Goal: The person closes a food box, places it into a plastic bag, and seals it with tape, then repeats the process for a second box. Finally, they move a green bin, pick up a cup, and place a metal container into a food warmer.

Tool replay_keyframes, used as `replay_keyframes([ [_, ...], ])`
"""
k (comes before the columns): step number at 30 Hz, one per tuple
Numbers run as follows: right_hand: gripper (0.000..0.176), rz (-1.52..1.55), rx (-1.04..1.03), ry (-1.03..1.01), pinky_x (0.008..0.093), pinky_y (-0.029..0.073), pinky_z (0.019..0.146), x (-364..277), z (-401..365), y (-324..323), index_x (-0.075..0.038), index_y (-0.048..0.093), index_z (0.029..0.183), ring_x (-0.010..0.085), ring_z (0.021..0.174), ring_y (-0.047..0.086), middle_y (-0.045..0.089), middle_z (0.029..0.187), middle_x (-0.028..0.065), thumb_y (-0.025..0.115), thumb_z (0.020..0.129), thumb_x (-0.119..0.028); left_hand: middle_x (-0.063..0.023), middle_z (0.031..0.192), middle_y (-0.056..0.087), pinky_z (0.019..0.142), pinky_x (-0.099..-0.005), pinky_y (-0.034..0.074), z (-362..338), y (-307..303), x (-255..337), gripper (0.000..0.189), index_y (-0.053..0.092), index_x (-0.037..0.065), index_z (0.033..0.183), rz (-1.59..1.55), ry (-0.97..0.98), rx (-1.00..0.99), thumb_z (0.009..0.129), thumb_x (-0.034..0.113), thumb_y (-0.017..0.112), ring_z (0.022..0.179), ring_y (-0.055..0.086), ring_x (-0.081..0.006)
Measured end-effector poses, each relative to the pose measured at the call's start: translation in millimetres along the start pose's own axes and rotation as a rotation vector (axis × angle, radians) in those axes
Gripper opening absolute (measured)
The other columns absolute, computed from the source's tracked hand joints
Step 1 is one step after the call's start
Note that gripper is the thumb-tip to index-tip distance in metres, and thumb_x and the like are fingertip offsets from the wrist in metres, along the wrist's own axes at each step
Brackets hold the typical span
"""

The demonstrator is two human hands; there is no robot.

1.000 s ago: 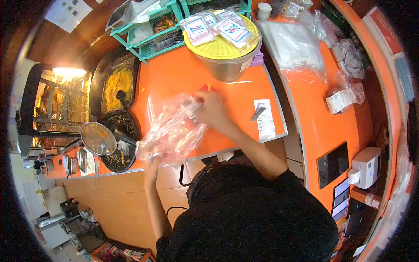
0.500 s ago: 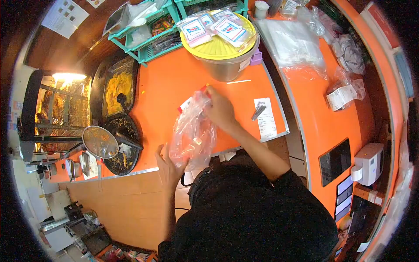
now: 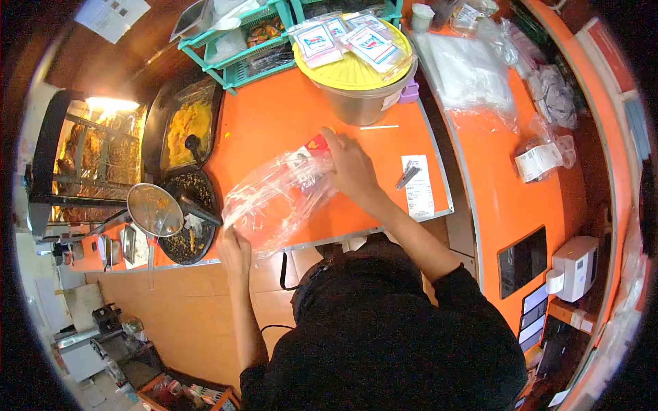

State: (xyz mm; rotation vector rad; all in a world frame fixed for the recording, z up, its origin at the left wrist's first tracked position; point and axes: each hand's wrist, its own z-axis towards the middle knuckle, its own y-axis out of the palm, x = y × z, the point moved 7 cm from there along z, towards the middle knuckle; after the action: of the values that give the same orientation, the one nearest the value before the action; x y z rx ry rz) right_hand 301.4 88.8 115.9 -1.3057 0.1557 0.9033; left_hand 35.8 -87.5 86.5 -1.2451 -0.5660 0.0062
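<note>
A clear plastic bag [image 3: 274, 198] is stretched between my two hands above the orange counter [image 3: 264, 116]. My right hand [image 3: 349, 164] grips its upper right end, where a red and white printed piece [image 3: 312, 152] shows through or on the plastic. Low on the left, my left hand [image 3: 234, 250] pinches the other end of the bag, close to the counter's front edge. To the right of my right hand lies a paper receipt [image 3: 419, 200] with a small dark metal object [image 3: 408, 175] on it.
Behind the bag stands a tub with a yellow lid [image 3: 346, 65], packets on top. At left are a black pan [image 3: 188, 240], a strainer [image 3: 155, 211] and a tray of yellow food [image 3: 188, 133]. Plastic bags [image 3: 469, 75] and a tablet [image 3: 522, 262] lie on the right counter.
My left hand has moved left and closed on the bag's end, pulling the crumpled bag out long. My right hand still holds the other end, shifted slightly right.
</note>
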Motion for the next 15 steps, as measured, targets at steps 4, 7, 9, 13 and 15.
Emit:
replay_keyframes([
  [4, 0.041, 1.14, -0.233, 0.052, 0.0299, 0.044, 0.083, -40.3, -11.1, 26.8, -0.004, 0.051, 0.117, 0.0195, 0.101, 0.053, 0.052, 0.106, 0.0063, 0.057, 0.077, -0.007, -0.0173, 0.089, 0.064, 0.07, -0.0428, 0.048, 4.5, 4.4, -1.2, 0.03, 0.065, 0.0, 0.099, 0.33, -0.383, -0.196, 0.075, 0.018, 0.069, 0.08, 0.06, -0.0379],
  [7, 0.014, 1.653, -0.709, 0.461, 0.0241, 0.034, 0.052, -41.3, -24.6, 50.2, -0.007, 0.062, 0.088, 0.0051, 0.054, 0.038, 0.05, 0.064, -0.0026, 0.051, 0.081, -0.011, -0.0134, 0.098, 0.064, 0.079, -0.0422, 0.048, 4.9, 29.4, -31.9, 0.048, 0.065, 0.003, 0.102, 0.012, -0.125, -0.098, 0.064, 0.029, 0.081, 0.091, 0.058, -0.0348],
  [9, 0.015, 1.668, -0.768, 0.487, 0.0253, 0.037, 0.054, -24.5, -20.3, 50.6, -0.006, 0.064, 0.088, 0.0086, 0.055, 0.043, 0.053, 0.067, 0.001, 0.052, 0.081, -0.012, -0.0118, 0.13, 0.052, 0.083, -0.0473, 0.047, 8.1, 39.5, -29.1, 0.069, 0.058, 0.006, 0.117, -0.02, 0.064, -0.148, 0.06, 0.035, 0.083, 0.104, 0.054, -0.0386],
  [13, 0.033, 0.402, -0.541, -0.298, 0.0372, 0.05, 0.074, -19.2, -1.3, 58.3, -0.011, 0.063, 0.114, 0.0279, 0.08, 0.06, 0.063, 0.087, 0.0158, 0.059, 0.081, -0.016, -0.0146, 0.13, 0.049, 0.082, -0.0474, 0.047, 16.6, 6.3, 13.7, 0.067, 0.059, 0.012, 0.117, -0.046, 0.075, -0.127, 0.058, 0.03, 0.085, 0.101, 0.053, -0.0409],
  [15, 0.037, 0.129, -0.475, -0.146, 0.0405, 0.051, 0.077, -9.3, 2.9, 67.6, -0.017, 0.062, 0.117, 0.0324, 0.084, 0.06, 0.06, 0.098, 0.021, 0.062, 0.08, -0.016, -0.0196, 0.119, 0.052, 0.081, -0.046, 0.047, 16.6, 10.5, 23.8, 0.064, 0.061, 0.009, 0.113, -0.028, -0.046, -0.164, 0.058, 0.03, 0.085, 0.098, 0.053, -0.0411],
])
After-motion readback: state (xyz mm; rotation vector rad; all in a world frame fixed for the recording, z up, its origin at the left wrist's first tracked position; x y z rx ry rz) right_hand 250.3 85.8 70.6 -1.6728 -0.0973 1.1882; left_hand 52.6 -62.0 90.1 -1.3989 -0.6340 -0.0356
